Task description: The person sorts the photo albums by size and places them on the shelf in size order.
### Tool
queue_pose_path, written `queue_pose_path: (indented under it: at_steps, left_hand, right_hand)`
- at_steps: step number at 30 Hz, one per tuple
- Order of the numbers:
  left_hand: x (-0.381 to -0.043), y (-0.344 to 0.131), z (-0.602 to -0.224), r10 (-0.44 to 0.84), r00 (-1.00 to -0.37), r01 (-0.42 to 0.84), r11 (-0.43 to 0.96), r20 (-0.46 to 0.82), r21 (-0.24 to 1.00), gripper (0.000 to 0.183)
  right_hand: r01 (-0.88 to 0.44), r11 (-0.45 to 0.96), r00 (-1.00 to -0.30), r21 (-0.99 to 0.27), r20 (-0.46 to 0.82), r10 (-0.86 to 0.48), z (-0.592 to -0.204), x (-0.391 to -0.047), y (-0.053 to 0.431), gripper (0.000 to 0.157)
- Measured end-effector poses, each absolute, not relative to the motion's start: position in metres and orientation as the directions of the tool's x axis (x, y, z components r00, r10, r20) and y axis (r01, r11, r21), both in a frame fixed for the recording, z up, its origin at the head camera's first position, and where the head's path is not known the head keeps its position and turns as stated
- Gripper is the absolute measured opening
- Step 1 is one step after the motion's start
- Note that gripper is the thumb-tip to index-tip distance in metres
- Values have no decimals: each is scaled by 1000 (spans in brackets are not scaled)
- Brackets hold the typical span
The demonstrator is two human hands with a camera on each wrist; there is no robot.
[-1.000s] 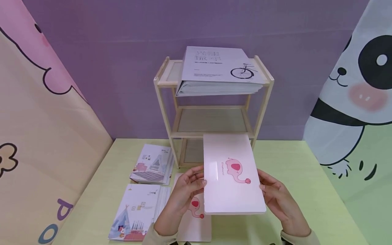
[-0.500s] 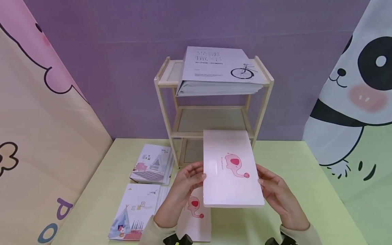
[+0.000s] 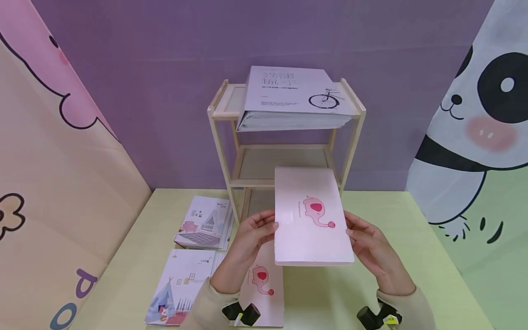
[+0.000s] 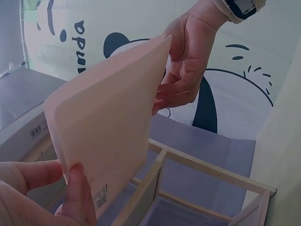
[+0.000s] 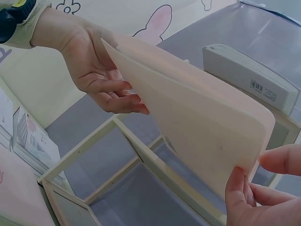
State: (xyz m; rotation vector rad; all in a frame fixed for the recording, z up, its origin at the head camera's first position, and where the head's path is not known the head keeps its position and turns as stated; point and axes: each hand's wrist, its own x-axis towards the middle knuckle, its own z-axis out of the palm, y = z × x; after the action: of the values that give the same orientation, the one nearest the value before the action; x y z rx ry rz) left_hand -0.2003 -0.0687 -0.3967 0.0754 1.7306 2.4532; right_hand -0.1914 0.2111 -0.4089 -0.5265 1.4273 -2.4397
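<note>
A pink notebook (image 3: 305,247) with a red elephant on its cover is held up above the table, in front of the shelf. My left hand (image 3: 252,240) pinches its left edge between thumb and fingers. On the opposite edge my right hand (image 3: 373,247) grips in the same way. The left wrist view shows a barcode on the notebook's underside (image 4: 113,127). Below, a second elephant notebook (image 3: 266,309) lies on the table, partly hidden by the left forearm and the raised notebook.
A small wooden shelf (image 3: 284,183) stands at the back, with a thick white book (image 3: 288,94) on its top tier. Left of it, two illustrated books or stacks, an upper one (image 3: 204,220) and a lower one (image 3: 181,284), lie on the table. Printed cloth walls surround the table.
Both hands have raised the notebook and moved it slightly forward, toward the shelf. More of the elephant notebook lying underneath now shows. The shelf and the other books stay put.
</note>
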Motion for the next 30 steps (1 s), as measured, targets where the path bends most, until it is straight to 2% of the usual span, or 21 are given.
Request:
queue_pose_path:
  at_steps: [10,20,30]
  left_hand:
    - [-210,-68,-397,130,-991,-45,-334,-1,941,39]
    - [-217,-68,-392,107,-994,-57,-408,-14,911,40]
    - [-225,-69,-392,92,-996,-52,-383,-18,922,39]
  right_hand:
    - [1,-397,-910,-918,164,-380,-400,-200,210,43]
    - [-9,-380,-926,-925,151,-346,-393,-207,204,40]
    - [-7,-299,-946,-954,103,-306,-387,-212,201,42]
